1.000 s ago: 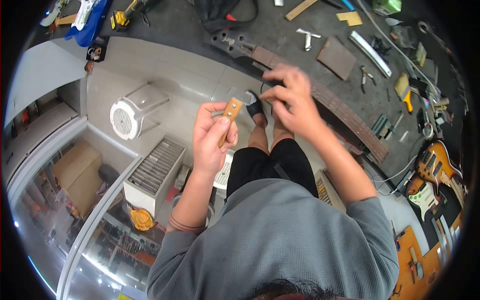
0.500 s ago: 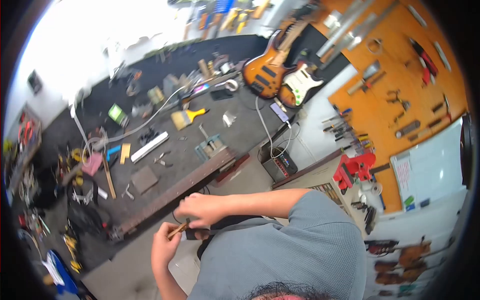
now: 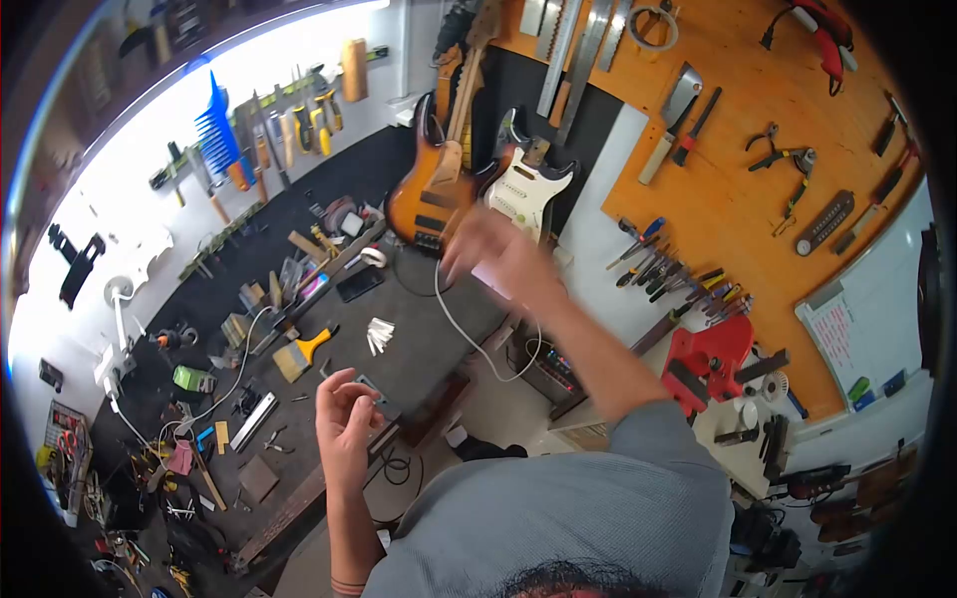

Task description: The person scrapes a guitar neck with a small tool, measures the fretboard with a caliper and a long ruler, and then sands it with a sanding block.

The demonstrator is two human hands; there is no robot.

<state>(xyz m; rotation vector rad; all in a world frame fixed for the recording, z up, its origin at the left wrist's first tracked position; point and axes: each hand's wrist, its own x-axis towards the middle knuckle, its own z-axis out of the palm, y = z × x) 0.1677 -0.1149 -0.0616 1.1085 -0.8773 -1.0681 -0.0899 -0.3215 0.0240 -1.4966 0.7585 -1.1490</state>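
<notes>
Wooden guitars point(image 3: 439, 189) are leaned just past the blurred right hand point(image 3: 498, 261), whose fingers are spread and empty. Left hand point(image 3: 344, 424) fingers are curled, nothing seen inside. Guitars could be knocked over by a fast reach.

right hand point(image 3: 498, 261): motion-blurred, grip unreadable | left hand point(image 3: 344, 419): contents unclear

A guitar repair workshop — tool-hung orange pegboard point(image 3: 758, 110), cluttered workbench point(image 3: 329, 299), leaning electric guitars point(image 3: 439, 189).
</notes>
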